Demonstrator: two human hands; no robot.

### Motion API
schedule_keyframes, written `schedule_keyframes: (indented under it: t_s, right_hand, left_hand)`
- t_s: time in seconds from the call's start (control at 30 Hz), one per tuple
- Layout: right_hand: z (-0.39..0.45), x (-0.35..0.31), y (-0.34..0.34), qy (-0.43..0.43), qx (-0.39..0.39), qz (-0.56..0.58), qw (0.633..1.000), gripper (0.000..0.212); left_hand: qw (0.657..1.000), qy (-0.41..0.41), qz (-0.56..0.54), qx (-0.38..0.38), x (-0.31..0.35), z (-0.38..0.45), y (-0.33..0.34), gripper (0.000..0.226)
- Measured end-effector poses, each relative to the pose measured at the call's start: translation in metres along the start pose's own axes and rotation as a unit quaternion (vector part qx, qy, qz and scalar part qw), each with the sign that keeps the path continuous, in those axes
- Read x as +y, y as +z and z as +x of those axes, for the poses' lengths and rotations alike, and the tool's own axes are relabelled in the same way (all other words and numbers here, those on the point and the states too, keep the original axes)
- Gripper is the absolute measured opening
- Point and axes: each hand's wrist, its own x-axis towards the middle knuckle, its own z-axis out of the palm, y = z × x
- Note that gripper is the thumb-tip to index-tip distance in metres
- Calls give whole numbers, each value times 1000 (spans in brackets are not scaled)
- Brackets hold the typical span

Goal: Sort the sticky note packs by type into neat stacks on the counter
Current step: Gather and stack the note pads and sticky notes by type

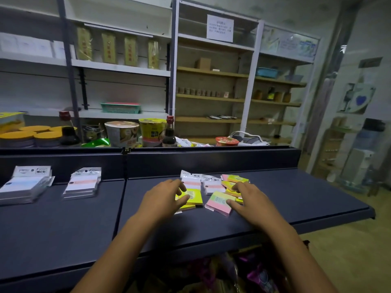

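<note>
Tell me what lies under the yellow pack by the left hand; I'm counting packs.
Beneath the yellow pack an orange-edged pack peeks out at its near edge. The left hand covers their left side, so anything further beneath stays hidden.
</note>
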Motion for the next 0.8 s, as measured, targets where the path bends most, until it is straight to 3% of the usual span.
schedule_keyframes:
  t_s: [0.27,0.57,0.8]
  right_hand:
    - [68,15,31,-20,-3,15,1000,39]
    - [132,31,47,-47,9,48,998,38]
    - [166,49,60,-74,4,72,995,38]
  left_hand:
    - [998,-58,-19,-2,-21,62,34,17]
    - [985,-165,0,-56,-24,121,70,46]
    - [971,-202,109,-66,-4,142,89,68]
